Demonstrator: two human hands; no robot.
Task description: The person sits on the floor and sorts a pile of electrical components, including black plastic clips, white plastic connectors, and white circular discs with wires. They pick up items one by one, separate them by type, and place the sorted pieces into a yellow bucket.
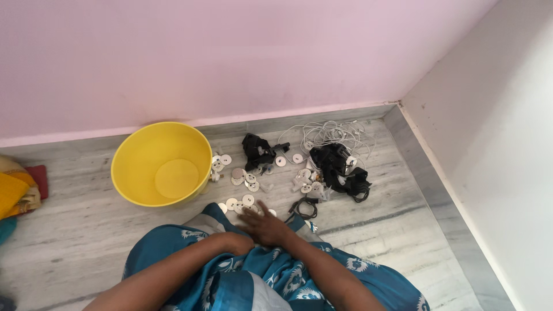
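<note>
My right hand (265,226) lies flat on the teal patterned cloth (276,270) over my lap, fingers apart and pointing at a few round silver discs (241,203) on the floor just beyond it. It holds nothing. My left hand (245,242) is mostly hidden where my left forearm meets the right hand, so its fingers cannot be made out. More discs (249,179) are scattered further out, among black parts (257,151) and a black bundle of cable (341,168).
An empty yellow bucket (124,167) stands on the grey marble floor to the left of the discs. White wires (337,132) lie tangled near the pink wall. A small black cord (305,207) lies by my right knee. Folded cloths (14,193) sit at the far left.
</note>
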